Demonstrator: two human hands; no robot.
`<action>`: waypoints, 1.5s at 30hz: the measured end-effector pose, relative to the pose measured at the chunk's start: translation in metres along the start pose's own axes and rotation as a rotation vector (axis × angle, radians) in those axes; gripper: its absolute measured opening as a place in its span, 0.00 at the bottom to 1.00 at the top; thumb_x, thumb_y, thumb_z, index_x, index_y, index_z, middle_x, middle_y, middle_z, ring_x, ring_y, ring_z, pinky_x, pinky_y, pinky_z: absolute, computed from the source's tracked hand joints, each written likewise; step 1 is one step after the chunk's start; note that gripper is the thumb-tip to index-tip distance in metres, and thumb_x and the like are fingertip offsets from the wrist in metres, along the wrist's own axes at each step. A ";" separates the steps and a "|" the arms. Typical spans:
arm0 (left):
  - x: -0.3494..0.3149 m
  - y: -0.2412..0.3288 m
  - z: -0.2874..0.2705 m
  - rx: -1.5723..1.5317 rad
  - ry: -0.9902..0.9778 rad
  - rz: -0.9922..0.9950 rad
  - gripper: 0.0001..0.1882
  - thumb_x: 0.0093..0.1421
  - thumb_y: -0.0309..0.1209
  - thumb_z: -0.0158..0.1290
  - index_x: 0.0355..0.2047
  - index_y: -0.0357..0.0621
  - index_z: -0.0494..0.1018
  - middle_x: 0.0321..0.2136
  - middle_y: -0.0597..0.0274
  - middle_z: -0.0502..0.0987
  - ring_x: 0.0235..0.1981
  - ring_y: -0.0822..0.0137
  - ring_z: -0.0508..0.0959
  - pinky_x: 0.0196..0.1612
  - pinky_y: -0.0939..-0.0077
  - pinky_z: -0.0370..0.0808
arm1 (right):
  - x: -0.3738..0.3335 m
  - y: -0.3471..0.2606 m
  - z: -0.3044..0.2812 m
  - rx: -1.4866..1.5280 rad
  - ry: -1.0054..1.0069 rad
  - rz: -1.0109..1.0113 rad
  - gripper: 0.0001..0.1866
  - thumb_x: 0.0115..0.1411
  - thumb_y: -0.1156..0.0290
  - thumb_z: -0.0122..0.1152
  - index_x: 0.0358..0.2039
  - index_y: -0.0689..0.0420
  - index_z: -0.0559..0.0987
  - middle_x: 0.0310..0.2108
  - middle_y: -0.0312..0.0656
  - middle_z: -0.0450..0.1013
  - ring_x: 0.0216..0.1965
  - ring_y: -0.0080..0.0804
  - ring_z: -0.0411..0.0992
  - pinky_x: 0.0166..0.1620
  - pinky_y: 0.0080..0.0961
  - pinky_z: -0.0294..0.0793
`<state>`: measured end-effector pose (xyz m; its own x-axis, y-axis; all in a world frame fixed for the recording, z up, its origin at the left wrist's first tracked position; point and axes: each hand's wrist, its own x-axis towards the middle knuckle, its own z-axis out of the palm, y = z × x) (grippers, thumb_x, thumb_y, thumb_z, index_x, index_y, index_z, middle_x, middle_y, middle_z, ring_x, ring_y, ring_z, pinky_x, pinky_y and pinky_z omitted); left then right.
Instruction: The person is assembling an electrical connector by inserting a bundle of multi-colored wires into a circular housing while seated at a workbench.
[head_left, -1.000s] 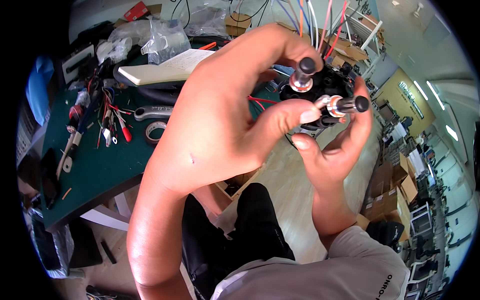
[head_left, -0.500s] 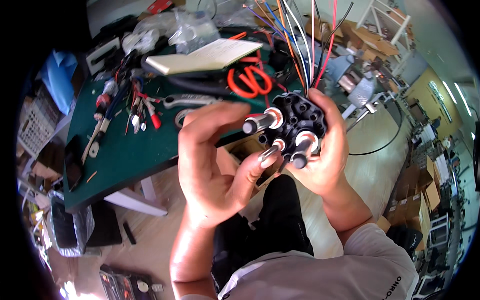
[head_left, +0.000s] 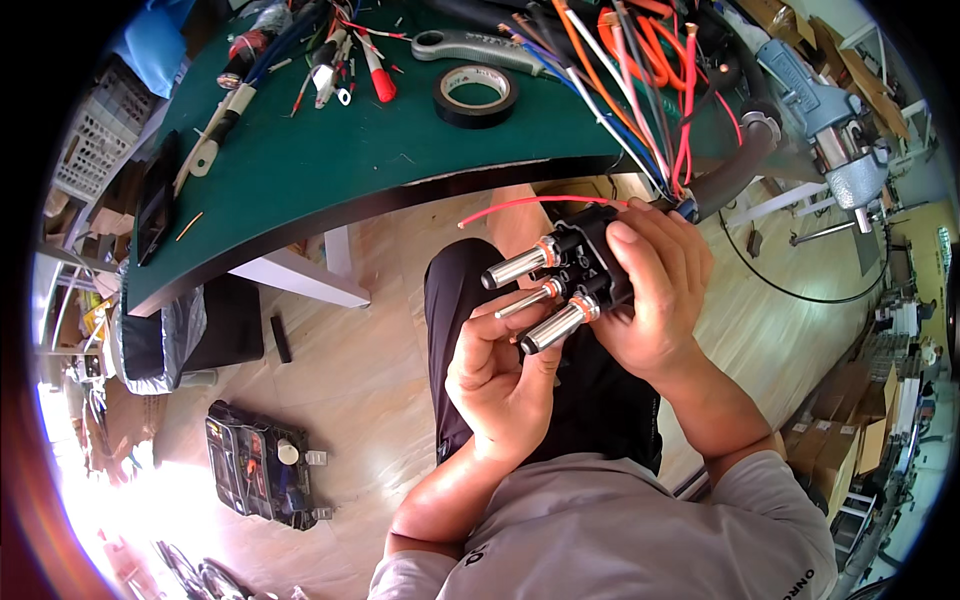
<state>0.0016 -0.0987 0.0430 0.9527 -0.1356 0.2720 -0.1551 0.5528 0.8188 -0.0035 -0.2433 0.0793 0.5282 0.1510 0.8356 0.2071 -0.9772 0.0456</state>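
Note:
Above my lap, my right hand grips a black plastic connector block from its right side. Two thick silver pins with dark tips and orange rings, plus a thinner metal pin, stick out of it toward the lower left. The fingers of my left hand are curled around the lower thick pin and the thin one, thumb beneath. Behind the block, a fan of stripped coloured wires spreads upward, and a thick dark cable runs off to the upper right. One red wire points left.
On the green tabletop lie black tape, an adjustable wrench, wire scraps and a red-tipped tool. A blue-grey bench vise stands right. A lined bin and an open tool case are on the floor at left.
The connector has come down and tilted, its pins now pointing lower left. My left hand has dropped from beside it to the pins' undersides. The view has shifted downward.

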 end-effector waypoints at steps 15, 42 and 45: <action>-0.022 -0.027 -0.023 -0.055 0.047 -0.202 0.07 0.61 0.21 0.51 0.34 0.39 0.62 0.38 0.48 0.75 0.39 0.64 0.77 0.47 0.63 0.76 | -0.036 0.001 0.014 -0.037 -0.143 0.044 0.20 0.59 0.71 0.56 0.53 0.42 0.71 0.44 0.37 0.76 0.48 0.34 0.72 0.57 0.33 0.58; -0.038 -0.026 -0.046 0.263 0.045 -0.203 0.08 0.59 0.16 0.52 0.33 0.37 0.64 0.36 0.51 0.77 0.36 0.74 0.75 0.41 0.83 0.72 | -0.033 -0.010 -0.018 0.082 -0.405 0.118 0.31 0.52 0.66 0.63 0.58 0.50 0.68 0.53 0.48 0.69 0.57 0.48 0.64 0.60 0.45 0.56; -0.039 -0.027 -0.043 0.259 0.062 -0.201 0.07 0.60 0.17 0.52 0.33 0.37 0.63 0.36 0.52 0.76 0.36 0.73 0.76 0.41 0.82 0.72 | -0.052 -0.013 -0.039 0.232 -0.262 0.130 0.23 0.55 0.69 0.56 0.52 0.60 0.72 0.50 0.51 0.71 0.55 0.48 0.66 0.58 0.42 0.61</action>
<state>-0.0198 -0.0732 -0.0117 0.9838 -0.1662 0.0670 -0.0160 0.2913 0.9565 -0.0658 -0.2442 0.0563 0.7489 0.0903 0.6565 0.2901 -0.9354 -0.2022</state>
